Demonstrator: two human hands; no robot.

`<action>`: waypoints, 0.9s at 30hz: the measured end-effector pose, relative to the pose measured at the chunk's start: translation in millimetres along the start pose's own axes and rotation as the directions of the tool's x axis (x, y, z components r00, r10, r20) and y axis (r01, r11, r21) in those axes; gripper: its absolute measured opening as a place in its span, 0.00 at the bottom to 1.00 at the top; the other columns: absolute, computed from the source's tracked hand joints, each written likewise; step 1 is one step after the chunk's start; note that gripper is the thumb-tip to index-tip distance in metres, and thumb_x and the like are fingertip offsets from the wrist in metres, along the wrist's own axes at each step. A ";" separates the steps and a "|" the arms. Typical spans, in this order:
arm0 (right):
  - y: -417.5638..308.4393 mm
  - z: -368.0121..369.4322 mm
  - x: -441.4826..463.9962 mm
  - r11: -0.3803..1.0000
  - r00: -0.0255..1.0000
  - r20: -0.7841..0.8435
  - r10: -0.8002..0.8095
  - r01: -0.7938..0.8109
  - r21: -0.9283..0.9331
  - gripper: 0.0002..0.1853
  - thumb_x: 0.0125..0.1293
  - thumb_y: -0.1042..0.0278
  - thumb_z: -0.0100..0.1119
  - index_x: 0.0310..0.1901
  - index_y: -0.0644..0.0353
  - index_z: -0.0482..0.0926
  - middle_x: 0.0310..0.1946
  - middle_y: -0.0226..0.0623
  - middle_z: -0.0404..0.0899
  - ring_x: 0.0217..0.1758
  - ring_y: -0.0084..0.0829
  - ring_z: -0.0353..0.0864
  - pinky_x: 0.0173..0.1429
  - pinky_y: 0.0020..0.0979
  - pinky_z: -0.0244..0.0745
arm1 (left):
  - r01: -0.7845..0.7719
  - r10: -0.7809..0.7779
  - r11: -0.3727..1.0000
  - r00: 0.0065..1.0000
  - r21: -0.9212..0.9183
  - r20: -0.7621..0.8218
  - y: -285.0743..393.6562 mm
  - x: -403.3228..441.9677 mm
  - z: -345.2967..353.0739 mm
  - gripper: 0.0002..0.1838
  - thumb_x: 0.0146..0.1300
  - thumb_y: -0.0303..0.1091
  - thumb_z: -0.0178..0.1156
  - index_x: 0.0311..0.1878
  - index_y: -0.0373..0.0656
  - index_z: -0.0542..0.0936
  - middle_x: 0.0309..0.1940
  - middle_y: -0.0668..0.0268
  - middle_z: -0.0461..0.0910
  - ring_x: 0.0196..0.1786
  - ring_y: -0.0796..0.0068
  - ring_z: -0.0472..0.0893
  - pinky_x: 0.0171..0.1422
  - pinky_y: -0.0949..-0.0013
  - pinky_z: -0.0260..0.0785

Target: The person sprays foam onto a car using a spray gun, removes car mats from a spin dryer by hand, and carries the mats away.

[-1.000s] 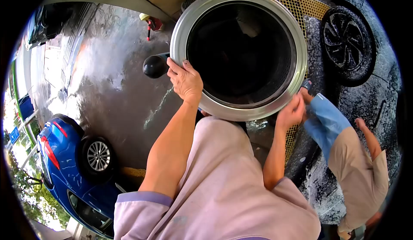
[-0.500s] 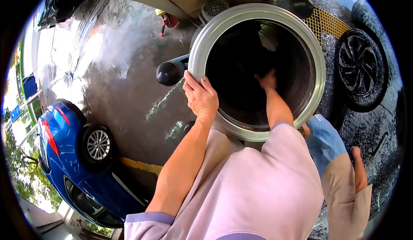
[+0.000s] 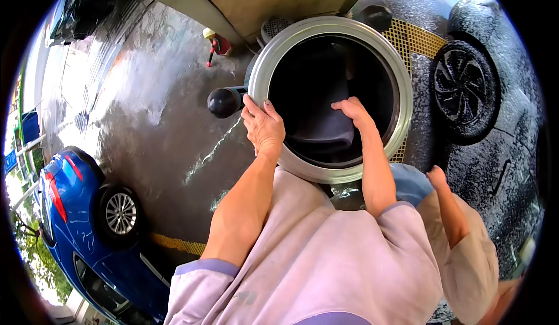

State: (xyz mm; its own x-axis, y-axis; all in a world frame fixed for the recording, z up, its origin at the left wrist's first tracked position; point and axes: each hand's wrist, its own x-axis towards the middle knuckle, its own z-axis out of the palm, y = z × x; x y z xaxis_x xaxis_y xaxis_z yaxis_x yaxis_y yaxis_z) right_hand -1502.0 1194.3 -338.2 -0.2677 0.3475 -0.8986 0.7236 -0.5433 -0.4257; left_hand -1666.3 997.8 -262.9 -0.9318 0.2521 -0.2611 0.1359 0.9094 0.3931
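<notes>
The left hand (image 3: 265, 128) rests on the left part of the pale metal rim (image 3: 262, 51) of a round drum (image 3: 381, 109). Its fingers are slightly spread and lie over the rim; the thumb points toward the opening. The right hand (image 3: 351, 112) reaches over the near right part of the rim into the opening and is closed narrow on the edge of a dark cloth (image 3: 326, 121), thumb and fingers together. The cloth is inside the drum, right of the left hand; its upper part fades into the shadow, and its lower edge curves near the near wall. How deep it goes cannot be told.

A black rounded knob (image 3: 223, 102) sticks out just left of the drum, and another black rounded part (image 3: 375, 18) stands at its far right. A grey vent-like disc (image 3: 275, 28) lies at the far left of the rim. Yellow grating (image 3: 416, 37) runs on the floor to the right and far side.

Further right is a dark car wheel (image 3: 464, 83) on a car (image 3: 503, 121) covered with white foam. Near it, on the right, a co-worker (image 3: 466, 261) in a tan shirt bends forward. Well to the left, on the near side, stands a blue car (image 3: 105, 238). Wet floor (image 3: 169, 127) lies between it and the drum.
</notes>
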 end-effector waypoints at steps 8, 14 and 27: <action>12.6 -20.8 -221.2 0.885 0.951 -0.087 -0.297 0.308 0.349 0.18 0.61 0.67 0.63 0.49 0.72 0.81 0.38 0.41 0.85 0.35 0.33 0.85 0.42 0.32 0.80 | -0.004 0.005 0.995 1.000 -0.098 0.016 1.8 0.3 -8.2 0.36 0.73 0.54 0.48 0.77 0.49 0.51 0.66 0.50 0.65 0.63 0.45 0.72 0.61 0.47 0.70; 99.4 25.6 -319.3 0.625 0.833 -0.345 -0.432 0.552 0.552 0.24 0.65 0.64 0.65 0.58 0.71 0.76 0.48 0.42 0.83 0.45 0.32 0.85 0.52 0.33 0.80 | -0.350 0.335 0.924 0.935 -0.152 -0.116 -30.3 -2.1 8.0 0.40 0.70 0.61 0.52 0.77 0.47 0.58 0.75 0.43 0.55 0.74 0.40 0.59 0.76 0.50 0.56; 50.9 172.1 -352.7 0.231 0.388 -0.514 -0.765 0.911 0.343 0.23 0.67 0.64 0.67 0.58 0.69 0.75 0.51 0.35 0.81 0.50 0.24 0.79 0.58 0.27 0.72 | 0.716 0.577 0.447 0.227 -0.536 0.784 -43.3 21.1 -170.7 0.35 0.65 0.51 0.66 0.69 0.38 0.71 0.57 0.52 0.80 0.55 0.64 0.82 0.61 0.63 0.75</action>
State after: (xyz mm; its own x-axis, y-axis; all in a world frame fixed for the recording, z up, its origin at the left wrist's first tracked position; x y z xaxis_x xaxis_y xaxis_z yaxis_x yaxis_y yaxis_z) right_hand -1480.2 912.6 -61.1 -0.3306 0.9432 0.0319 -0.2947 -0.0711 -0.9529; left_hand -1749.3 907.3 -134.9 0.1304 0.8415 -0.5242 -0.7866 0.4097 0.4620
